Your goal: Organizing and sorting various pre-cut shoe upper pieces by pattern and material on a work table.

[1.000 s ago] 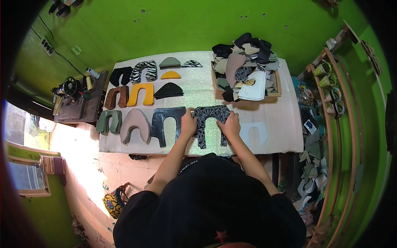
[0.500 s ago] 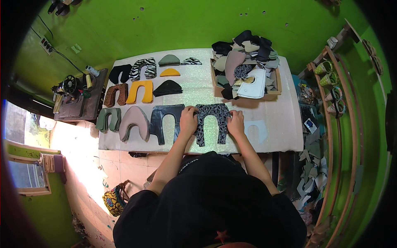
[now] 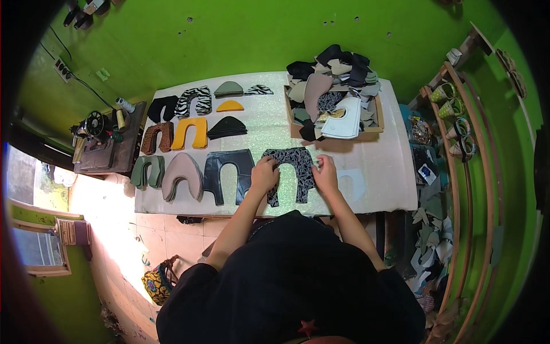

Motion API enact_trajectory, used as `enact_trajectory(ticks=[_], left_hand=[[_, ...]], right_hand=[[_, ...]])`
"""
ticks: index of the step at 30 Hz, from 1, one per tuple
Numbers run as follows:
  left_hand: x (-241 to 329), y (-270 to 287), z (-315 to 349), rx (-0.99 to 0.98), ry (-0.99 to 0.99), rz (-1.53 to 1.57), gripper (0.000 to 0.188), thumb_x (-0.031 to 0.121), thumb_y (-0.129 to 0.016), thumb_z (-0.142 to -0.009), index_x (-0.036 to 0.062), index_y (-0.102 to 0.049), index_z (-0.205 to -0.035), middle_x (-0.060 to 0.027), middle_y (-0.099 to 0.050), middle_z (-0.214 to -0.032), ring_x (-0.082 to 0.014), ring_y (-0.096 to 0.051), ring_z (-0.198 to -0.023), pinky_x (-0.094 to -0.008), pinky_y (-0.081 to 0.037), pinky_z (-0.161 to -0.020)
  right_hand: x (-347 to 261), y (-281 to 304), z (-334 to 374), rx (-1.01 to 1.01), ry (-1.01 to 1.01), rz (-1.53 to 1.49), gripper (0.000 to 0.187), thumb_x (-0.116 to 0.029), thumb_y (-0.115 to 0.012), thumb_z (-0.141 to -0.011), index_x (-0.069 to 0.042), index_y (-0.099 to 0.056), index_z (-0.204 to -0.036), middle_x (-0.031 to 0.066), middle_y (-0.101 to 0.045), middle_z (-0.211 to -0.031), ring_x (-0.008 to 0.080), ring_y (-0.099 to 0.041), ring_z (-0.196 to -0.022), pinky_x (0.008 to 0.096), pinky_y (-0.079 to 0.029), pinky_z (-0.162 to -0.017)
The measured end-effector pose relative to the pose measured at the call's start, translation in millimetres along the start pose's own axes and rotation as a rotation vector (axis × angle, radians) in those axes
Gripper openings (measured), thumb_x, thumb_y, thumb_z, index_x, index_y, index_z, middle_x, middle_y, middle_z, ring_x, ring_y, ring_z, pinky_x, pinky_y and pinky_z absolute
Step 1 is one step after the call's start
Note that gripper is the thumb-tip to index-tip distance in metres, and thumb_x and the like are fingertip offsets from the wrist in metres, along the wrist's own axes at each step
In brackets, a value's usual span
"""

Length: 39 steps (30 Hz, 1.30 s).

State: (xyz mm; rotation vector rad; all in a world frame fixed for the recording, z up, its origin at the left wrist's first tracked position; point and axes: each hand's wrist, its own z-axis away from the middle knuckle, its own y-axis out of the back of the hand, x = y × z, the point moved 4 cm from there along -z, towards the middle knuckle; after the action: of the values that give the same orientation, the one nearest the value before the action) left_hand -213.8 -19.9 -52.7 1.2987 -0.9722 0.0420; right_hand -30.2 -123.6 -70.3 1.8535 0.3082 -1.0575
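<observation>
A black-and-grey patterned U-shaped cut piece (image 3: pixel 303 175) lies on the table before me, its opening toward me. Curled over its left edge is my left hand (image 3: pixel 265 174), closed on the material. My right hand (image 3: pixel 326 173) pinches at its right edge with bent fingers. Left of it lies a plain black U-shaped piece (image 3: pixel 213 172), close to my left hand. Beyond my right hand, a pale white-blue cut piece (image 3: pixel 356 182) lies flat. Farther left are stacks of beige U-shaped pieces (image 3: pixel 179 176) and green ones (image 3: pixel 141 172).
Behind sit stacked yellow (image 3: pixel 199 133), brown spotted (image 3: pixel 156 138) and zebra-striped (image 3: pixel 199 101) pieces, plus black half-moons (image 3: pixel 227 128). A box (image 3: pixel 371 133) heaped with scraps stands at the back right. A sewing machine (image 3: pixel 94 127) is at left, a wooden rack (image 3: pixel 458 189) at right.
The patterned piece has shifted slightly left and toward me, and both hands remain at its sides. The left hand now reaches farther over its edge. The whole view has tilted a little.
</observation>
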Motion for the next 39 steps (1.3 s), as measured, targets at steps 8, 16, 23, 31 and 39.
enact_trajectory(ticks=[8,16,23,31,39], left_hand=[[49.9,9.2,-26.0,0.173,-0.195,0.105,0.034,0.012,-0.062,-0.071,0.0049,-0.055,-0.104,-0.0197,-0.048,-0.113,-0.0359,-0.044,-0.108,-0.0400,-0.036,-0.092],[120.0,-0.5,-55.8,0.160,-0.487,0.168,0.040,0.011,-0.062,-0.070,0.0025,-0.050,-0.108,-0.0177,-0.045,-0.116,-0.0346,-0.044,-0.108,-0.0400,-0.037,-0.091],[149.7,-6.6,-96.2,0.199,-0.612,0.193,0.041,0.006,-0.062,-0.071,0.0033,-0.050,-0.110,-0.0166,-0.048,-0.117,-0.0343,-0.046,-0.108,-0.0404,-0.037,-0.091],[145.1,-10.9,-125.0,-0.045,-0.471,0.486,0.024,0.006,-0.052,-0.084,-0.0010,-0.055,-0.106,-0.0145,-0.061,-0.075,-0.0172,-0.059,-0.056,-0.0299,-0.046,-0.055],[133.1,-17.8,-129.0,-0.174,-0.240,0.599,0.023,0.010,-0.048,-0.087,-0.0003,-0.057,-0.105,-0.0057,-0.060,-0.068,-0.0090,-0.051,-0.052,-0.0238,-0.042,-0.050]], right_hand=[[-20.8,69.1,-23.2,0.439,-0.016,-0.048,0.057,-0.007,-0.064,-0.069,-0.001,-0.034,-0.118,0.0136,-0.038,-0.100,0.0209,-0.045,-0.074,0.0342,-0.040,-0.072],[-22.0,100.0,-52.7,0.410,0.127,-0.088,0.035,-0.005,-0.059,-0.074,-0.002,-0.049,-0.107,0.0099,-0.049,-0.095,0.0190,-0.049,-0.075,0.0312,-0.042,-0.070],[-43.9,102.3,-69.3,0.357,0.200,-0.189,0.029,0.000,-0.052,-0.078,-0.001,-0.051,-0.108,0.0081,-0.054,-0.098,0.0147,-0.054,-0.078,0.0230,-0.046,-0.060],[-40.9,104.3,-91.6,0.312,0.203,-0.217,0.034,-0.003,-0.053,-0.079,-0.002,-0.048,-0.112,0.0093,-0.053,-0.099,0.0161,-0.054,-0.084,0.0244,-0.046,-0.065],[-32.8,100.5,-98.5,0.320,0.207,-0.220,0.035,-0.007,-0.061,-0.076,-0.005,-0.049,-0.108,0.0066,-0.051,-0.096,0.0145,-0.052,-0.083,0.0251,-0.043,-0.066]])
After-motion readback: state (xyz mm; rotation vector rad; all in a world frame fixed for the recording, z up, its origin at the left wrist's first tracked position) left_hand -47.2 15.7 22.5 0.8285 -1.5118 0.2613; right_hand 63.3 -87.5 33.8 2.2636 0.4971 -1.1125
